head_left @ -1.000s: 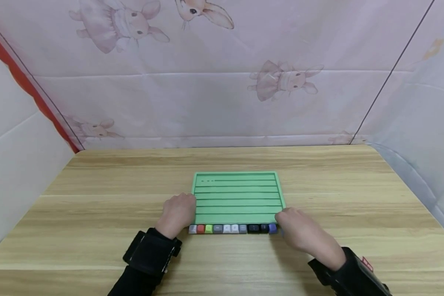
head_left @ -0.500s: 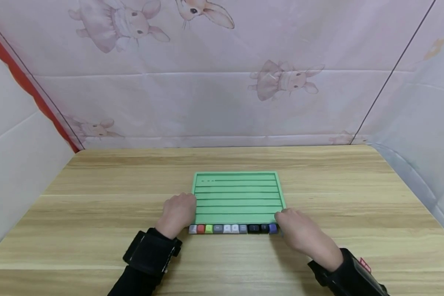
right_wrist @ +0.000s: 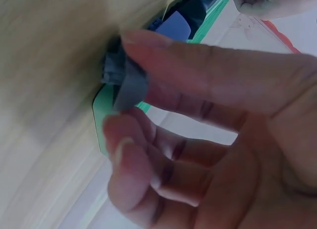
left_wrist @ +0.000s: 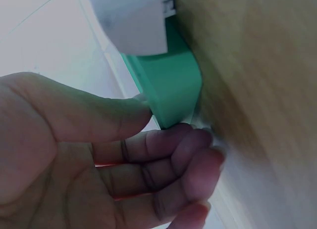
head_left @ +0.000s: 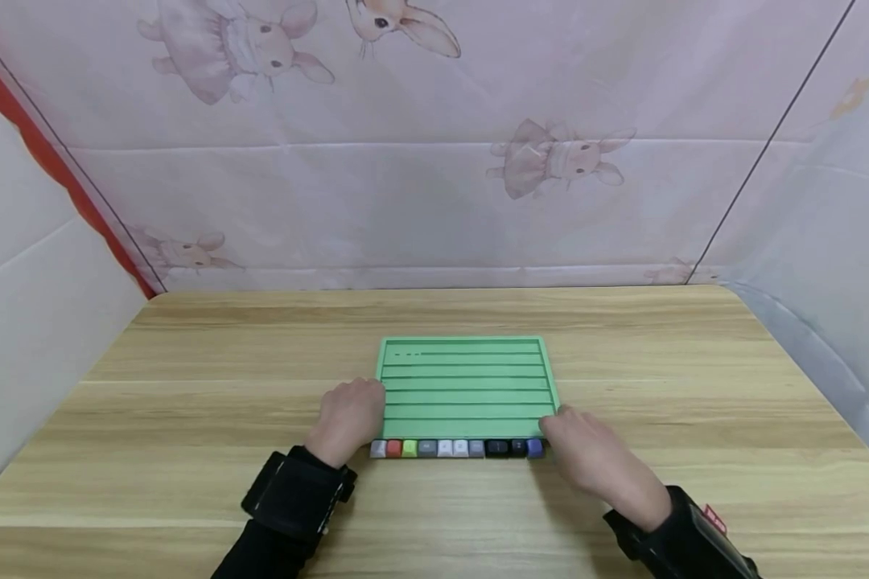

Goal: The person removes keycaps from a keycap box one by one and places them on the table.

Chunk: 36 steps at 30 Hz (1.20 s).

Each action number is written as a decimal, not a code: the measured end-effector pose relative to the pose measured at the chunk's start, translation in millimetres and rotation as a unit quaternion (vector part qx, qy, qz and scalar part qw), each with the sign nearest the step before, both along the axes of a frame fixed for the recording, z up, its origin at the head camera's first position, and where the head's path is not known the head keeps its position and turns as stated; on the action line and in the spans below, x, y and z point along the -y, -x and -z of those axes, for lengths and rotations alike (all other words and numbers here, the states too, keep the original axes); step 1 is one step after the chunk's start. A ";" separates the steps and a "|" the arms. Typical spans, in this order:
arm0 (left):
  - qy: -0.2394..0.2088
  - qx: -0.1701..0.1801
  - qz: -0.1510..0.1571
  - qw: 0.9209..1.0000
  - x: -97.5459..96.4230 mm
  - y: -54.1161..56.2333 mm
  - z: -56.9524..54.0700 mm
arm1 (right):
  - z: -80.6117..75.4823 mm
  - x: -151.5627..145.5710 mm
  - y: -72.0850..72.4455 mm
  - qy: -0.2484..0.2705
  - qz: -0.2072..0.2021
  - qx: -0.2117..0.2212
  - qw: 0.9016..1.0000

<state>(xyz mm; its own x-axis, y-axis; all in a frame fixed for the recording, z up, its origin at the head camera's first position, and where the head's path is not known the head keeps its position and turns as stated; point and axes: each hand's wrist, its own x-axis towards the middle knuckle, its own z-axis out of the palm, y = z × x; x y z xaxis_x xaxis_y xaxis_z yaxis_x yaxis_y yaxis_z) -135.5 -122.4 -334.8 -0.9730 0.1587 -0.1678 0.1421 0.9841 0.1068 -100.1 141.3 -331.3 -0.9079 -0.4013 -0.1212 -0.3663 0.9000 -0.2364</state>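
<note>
A ridged green tray [head_left: 471, 396] lies flat on the table, with a row of coloured keycaps [head_left: 445, 449] along its near edge. My left hand [head_left: 348, 420] grips the tray's left side near the front corner; the left wrist view shows the thumb on the tray's green wall [left_wrist: 173, 85] and the fingers curled against it. A pale keycap [left_wrist: 136, 26] sits just beyond. At the row's right end, my right hand [head_left: 599, 454] pinches a grey keycap [right_wrist: 132, 85] between thumb and fingers, beside a blue keycap [right_wrist: 173, 27]. The head view hides that grey keycap.
The wood-grain table [head_left: 188, 386] extends around the tray on every side. Behind it hangs a pale cloth [head_left: 405, 209] printed with rabbits, and white sheets [head_left: 36, 281] close off both sides. Black bands [head_left: 298, 492] wrap the wrists.
Hardly anything differs. The left hand and tray stay in place; the right hand and wrist shift very slightly at the row's right end.
</note>
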 end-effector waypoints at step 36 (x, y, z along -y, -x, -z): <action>-0.001 -0.008 0.002 1.000 -0.4 -0.8 0.4 | -4.1 -7.3 7.2 -0.020 0.032 0.031 0.999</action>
